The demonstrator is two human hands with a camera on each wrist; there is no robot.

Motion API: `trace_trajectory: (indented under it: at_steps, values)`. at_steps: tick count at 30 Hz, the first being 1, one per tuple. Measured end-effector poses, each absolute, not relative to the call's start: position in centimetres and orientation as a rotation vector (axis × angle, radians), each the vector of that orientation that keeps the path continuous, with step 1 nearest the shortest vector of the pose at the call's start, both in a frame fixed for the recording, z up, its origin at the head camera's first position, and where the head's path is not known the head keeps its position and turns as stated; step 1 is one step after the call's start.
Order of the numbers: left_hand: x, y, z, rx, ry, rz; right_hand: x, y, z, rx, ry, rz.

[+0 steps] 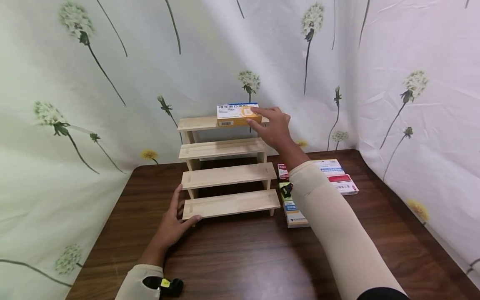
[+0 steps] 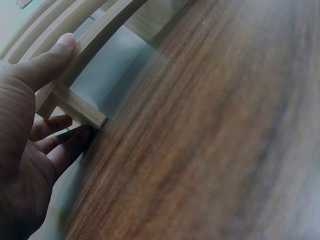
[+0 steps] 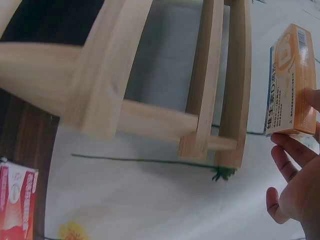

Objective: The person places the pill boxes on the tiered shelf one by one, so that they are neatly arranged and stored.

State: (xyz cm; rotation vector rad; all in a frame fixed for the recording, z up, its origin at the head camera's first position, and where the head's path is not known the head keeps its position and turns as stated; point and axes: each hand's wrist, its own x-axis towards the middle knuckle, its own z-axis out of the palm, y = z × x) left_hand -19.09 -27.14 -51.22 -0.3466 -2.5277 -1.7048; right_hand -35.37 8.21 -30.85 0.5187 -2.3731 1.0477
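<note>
A wooden rack with four stepped shelves (image 1: 228,176) stands on the brown table. At its top shelf the right hand (image 1: 273,127) pinches an orange and white box (image 1: 236,114) by its right end. In the right wrist view the fingers of the right hand (image 3: 300,175) touch the end of the box (image 3: 292,85), and a gap shows between it and the shelves. The left hand (image 1: 172,223) grips the left end of the lowest shelf. In the left wrist view the thumb of the left hand (image 2: 30,130) lies on the shelf edge, its other fingers beside the rack's leg (image 2: 80,107).
Right of the rack lie several medicine boxes, among them a red and white one (image 1: 343,184) and a white and blue one (image 1: 296,218), partly hidden by the right sleeve. A flowered curtain (image 1: 210,54) hangs behind the table (image 1: 232,258) and along its sides.
</note>
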Motion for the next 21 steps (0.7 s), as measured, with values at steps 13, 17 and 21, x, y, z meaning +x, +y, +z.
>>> trace_trajectory:
  at_steps: [13, 17, 21]
  values:
    - [-19.0, -27.0, -51.1, -0.319, -2.530, -1.701, -36.7, 4.0, -30.4, 0.546, -2.490, 0.990]
    - [-19.0, -27.0, -51.2, -0.332, -2.525, -1.704, -37.0, 2.6, -30.7, 0.556, -2.513, 0.937]
    - [-19.1, -27.0, -51.2, -0.340, -2.518, -1.714, -37.3, 1.2, -30.8, 0.549, -2.507, 0.892]
